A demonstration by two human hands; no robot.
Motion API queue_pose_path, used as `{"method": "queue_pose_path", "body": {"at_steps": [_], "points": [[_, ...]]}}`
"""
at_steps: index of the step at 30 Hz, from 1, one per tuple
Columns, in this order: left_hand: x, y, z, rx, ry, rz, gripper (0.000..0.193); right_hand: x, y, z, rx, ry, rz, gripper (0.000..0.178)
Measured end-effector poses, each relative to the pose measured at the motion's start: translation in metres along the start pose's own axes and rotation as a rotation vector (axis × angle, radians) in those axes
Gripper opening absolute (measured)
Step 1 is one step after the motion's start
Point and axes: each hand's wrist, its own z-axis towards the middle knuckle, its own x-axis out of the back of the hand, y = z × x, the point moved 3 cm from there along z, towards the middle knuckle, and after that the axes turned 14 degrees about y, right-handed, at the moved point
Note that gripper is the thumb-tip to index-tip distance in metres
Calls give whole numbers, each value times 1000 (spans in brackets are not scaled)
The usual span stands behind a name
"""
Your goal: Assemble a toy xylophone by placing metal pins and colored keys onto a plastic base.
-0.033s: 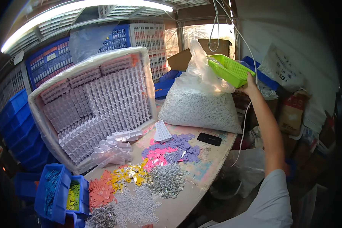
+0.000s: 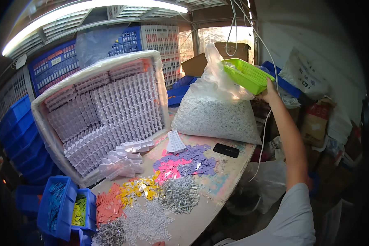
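My right arm stretches to the far right, and my right hand [image 2: 269, 92] is closed on the near right end of a bright green plastic basket [image 2: 254, 80]. The basket is held up beside the neck of a large clear plastic bag [image 2: 217, 117] full of small whitish pieces. Something pale lies at the basket's left end, too small to make out. At the lower edge, by a heap of tiny white pieces [image 2: 145, 221], a sliver of my left hand [image 2: 158, 243] shows; its fingers are hidden.
On the table lie heaps of purple pieces [image 2: 199, 158], yellow pieces [image 2: 139, 189], salmon pieces [image 2: 108, 205] and metal pins [image 2: 179, 196], plus a black phone [image 2: 226, 150]. A lined crate [image 2: 165, 102] of white strips leans at left. Blue bins [image 2: 65, 221] stand lower left. A white cable [image 2: 265, 127] hangs by my arm.
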Motion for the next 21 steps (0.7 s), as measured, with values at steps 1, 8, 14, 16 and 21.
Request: {"method": "queue_pose_path", "body": {"at_steps": [1, 8, 14, 16, 21], "points": [[1, 1, 0, -8, 9, 8, 45, -5, -3, -7, -5, -10, -3, 65], [-2, 2, -2, -28, 27, 35, 45, -38, -13, -71, -50, -146, -162, 57], [2, -4, 5, 34, 32, 65, 42, -88, 39, -125, -19, -329, -312, 54], [7, 3, 13, 50, 17, 65, 44, -98, 61, -156, -89, -487, -268, 53], [-3, 1, 14, 96, 10, 44, 42, -132, 162, -218, -124, -595, -434, 51]]}}
